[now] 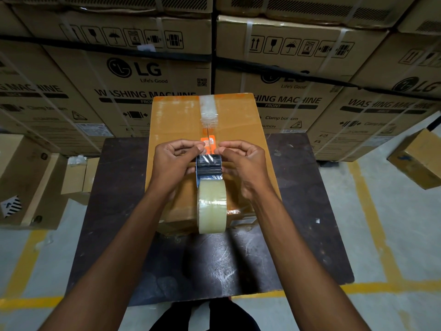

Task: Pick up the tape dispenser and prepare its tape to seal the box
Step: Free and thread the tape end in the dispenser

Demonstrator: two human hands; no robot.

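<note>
a black tape dispenser [209,164] with a clear roll of tape [212,206] is held over the near half of the brown cardboard box [176,120] on the dark surface [307,211]. its clear tape end is pinched at either side by the left hand [175,163] and the right hand [243,163], each grip clenched on it.

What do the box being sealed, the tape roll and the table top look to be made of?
Box: brown corrugated cardboard, matte, glossy only where clear tape strips cover it.
Tape roll: clear plastic film, yellowish in bulk, shiny with glare; its core is hidden.
Table top: dark board, probably laminated wood, scuffed and faintly reflective, though the look leaves it open.
</note>
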